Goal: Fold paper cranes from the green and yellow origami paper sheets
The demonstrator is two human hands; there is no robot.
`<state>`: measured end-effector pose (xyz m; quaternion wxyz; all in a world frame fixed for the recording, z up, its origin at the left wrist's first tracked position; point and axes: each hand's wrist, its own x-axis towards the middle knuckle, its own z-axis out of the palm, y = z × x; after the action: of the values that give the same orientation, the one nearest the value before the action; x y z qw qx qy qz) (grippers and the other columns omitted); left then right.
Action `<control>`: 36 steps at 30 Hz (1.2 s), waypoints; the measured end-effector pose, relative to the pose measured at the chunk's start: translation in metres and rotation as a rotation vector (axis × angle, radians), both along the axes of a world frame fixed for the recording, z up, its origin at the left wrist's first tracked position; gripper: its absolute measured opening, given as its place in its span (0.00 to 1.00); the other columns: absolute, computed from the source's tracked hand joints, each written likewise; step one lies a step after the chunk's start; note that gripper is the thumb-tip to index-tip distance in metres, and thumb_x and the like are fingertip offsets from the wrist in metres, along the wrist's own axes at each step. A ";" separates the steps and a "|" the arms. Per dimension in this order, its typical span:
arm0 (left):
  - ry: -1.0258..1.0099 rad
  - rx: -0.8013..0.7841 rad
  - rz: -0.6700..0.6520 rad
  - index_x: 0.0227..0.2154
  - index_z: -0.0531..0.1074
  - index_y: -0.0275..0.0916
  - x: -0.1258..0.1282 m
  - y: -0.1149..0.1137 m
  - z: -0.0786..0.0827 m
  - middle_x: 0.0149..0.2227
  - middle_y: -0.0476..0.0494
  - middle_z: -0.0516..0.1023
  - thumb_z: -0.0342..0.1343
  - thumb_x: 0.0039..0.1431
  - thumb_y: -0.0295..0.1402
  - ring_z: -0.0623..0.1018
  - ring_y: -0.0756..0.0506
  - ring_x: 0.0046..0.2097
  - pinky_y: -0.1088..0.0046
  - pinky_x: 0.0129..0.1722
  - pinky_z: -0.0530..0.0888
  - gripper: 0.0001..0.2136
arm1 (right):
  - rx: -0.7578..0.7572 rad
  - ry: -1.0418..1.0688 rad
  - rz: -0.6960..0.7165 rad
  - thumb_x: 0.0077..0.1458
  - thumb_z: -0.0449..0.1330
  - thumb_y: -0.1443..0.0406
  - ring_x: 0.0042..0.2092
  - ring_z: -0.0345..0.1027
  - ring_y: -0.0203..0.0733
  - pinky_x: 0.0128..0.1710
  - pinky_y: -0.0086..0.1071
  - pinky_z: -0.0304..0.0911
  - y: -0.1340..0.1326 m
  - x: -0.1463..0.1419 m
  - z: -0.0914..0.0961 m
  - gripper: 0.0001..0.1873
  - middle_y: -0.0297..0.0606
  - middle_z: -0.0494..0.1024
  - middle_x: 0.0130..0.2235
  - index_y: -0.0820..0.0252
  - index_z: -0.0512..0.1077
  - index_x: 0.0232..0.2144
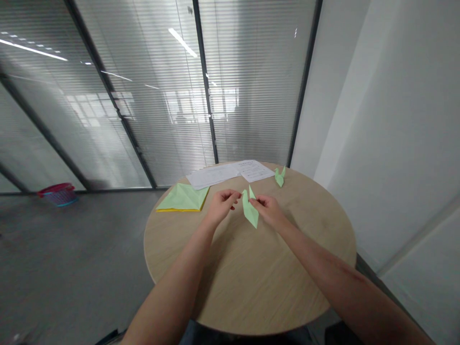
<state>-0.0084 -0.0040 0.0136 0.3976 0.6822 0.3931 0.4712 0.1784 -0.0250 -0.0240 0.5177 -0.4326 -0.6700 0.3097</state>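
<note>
Over the table, the right hand pinches a half-folded paper, the left hand closed narrow beside its tip; one finished crane stands behind

matt green paper fold (creased), smooth pale wood-look table

No writing can be read. Two white printed sheets lie at the 12 o'clock edge of the round table. The one toward 1 o'clock shows a dark heading line at its top and rows of fine print below. The one toward 11 o'clock shows only faint grey lines. All of it is too small and blurred to make out a word or a number.
</note>
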 end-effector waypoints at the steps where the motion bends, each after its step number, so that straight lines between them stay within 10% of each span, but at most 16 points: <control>1: 0.007 -0.005 -0.012 0.32 0.78 0.36 0.000 0.000 0.000 0.31 0.43 0.77 0.58 0.52 0.42 0.74 0.47 0.31 0.74 0.25 0.72 0.13 | 0.002 0.004 0.004 0.54 0.55 0.49 0.29 0.59 0.39 0.28 0.31 0.53 0.000 0.000 0.000 0.20 0.34 0.67 0.24 0.61 0.73 0.28; 36: -0.035 0.010 -0.085 0.31 0.76 0.35 0.005 0.002 -0.005 0.30 0.45 0.75 0.59 0.52 0.42 0.72 0.49 0.31 0.76 0.27 0.71 0.13 | 0.029 -0.063 0.038 0.55 0.56 0.51 0.27 0.57 0.36 0.27 0.29 0.51 -0.001 -0.004 -0.002 0.19 0.32 0.65 0.23 0.60 0.69 0.23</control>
<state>-0.0031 -0.0024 0.0085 0.4205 0.6920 0.3543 0.4677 0.1741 -0.0264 -0.0263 0.4967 -0.4218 -0.6984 0.2959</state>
